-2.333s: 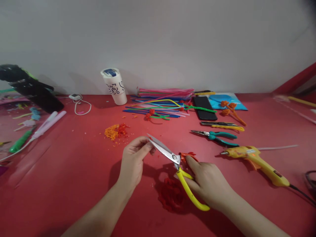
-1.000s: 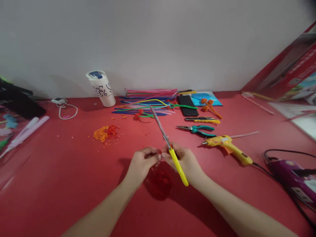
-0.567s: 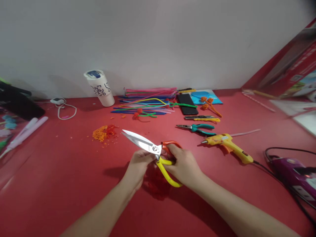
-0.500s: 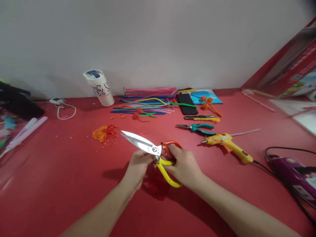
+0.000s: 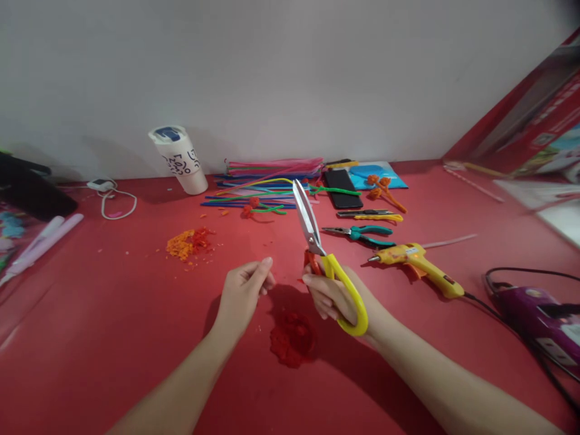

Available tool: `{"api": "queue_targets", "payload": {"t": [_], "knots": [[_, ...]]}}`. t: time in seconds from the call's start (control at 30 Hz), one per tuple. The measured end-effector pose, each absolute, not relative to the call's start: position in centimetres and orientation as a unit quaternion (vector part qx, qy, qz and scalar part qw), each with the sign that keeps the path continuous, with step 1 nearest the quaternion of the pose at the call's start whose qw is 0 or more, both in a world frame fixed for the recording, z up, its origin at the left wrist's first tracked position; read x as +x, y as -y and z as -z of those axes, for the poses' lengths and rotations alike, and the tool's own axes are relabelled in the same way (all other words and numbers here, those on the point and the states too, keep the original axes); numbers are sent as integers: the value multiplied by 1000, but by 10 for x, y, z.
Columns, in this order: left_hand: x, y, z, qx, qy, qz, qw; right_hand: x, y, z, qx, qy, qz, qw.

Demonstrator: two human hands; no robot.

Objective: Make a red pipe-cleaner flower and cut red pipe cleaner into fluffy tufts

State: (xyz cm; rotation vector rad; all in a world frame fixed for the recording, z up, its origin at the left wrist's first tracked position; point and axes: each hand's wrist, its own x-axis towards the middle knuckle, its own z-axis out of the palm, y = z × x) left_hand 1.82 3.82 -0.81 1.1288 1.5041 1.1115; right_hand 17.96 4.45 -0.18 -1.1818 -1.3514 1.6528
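My right hand (image 5: 335, 296) holds a pair of scissors (image 5: 312, 232) by its handles, one yellow and one red-orange. The silver blades point up and away, nearly closed. A small red bit shows by the right fingertips, too small to name. To the left, my left hand (image 5: 242, 293) is raised with thumb and fingers pressed together; whatever they hold, if anything, cannot be made out. Between and below the hands lies a fluffy red heap (image 5: 293, 339) on the red table (image 5: 149, 338).
Orange and red clippings (image 5: 188, 243) lie ahead on the left. Pipe cleaners (image 5: 267, 175), a phone (image 5: 343, 188) and a white tumbler (image 5: 179, 160) stand along the back. Green-handled pliers (image 5: 362, 232), a yellow glue gun (image 5: 419, 266) and a purple corded device (image 5: 539, 314) are to the right.
My hands have moved apart. The scissors have swung from pointing left to pointing up and away, and moved right. The red heap, partly covered before, now shows fully.
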Motion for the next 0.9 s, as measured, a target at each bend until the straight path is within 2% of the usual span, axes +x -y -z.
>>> {"api": "queue_targets", "payload": {"t": [0.17,0.27,0.37,0.47,0.7,0.9], "knots": [[16,-38,12,484,-613,-431,452,194,-54,-9,-581,569,-501,294],[12,-41,15,477,-621,-430,450,211,-67,-12,-631,629,-391,231],[9,-44,18,468,-625,-427,455,221,-76,-9,-661,637,-348,190],[9,-46,20,474,-627,-421,453,224,-80,-3,-675,637,-319,190],[7,-47,22,504,-627,-408,432,225,-80,-1,-666,628,-331,231],[6,-48,25,587,-611,-387,363,219,-71,-2,-630,623,-392,245]]}}
